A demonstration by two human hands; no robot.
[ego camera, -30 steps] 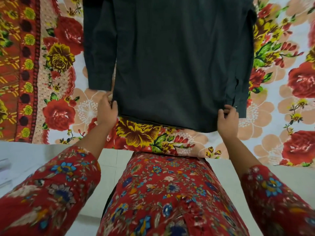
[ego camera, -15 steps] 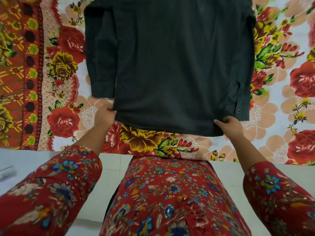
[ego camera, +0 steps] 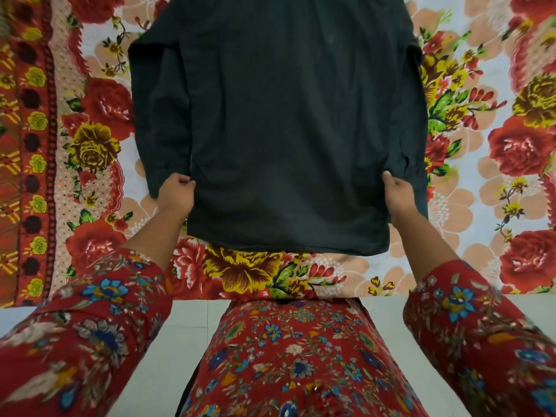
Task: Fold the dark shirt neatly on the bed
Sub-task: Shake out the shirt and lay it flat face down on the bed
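Both hands had moved up from the hem corners to the side edges of the shirt since the earlier frames. It lay flat, back up, on the bed, filling the upper centre of the frame, its hem toward the lower centre. One sleeve lay along the left edge, the other along the right.

The left hand was closed, fingers pinched on the left side edge where sleeve met body. The right hand was likewise clamped on the right side edge.

The step in hand appeared to be folding the sides inward. To do it well:
- Keep both grips level so the fold lines run parallel.
- Carry each sleeve over with its side panel.
- Hold the cloth taut; smooth creases before the next fold.
- Keep the hem square to the bed edge.
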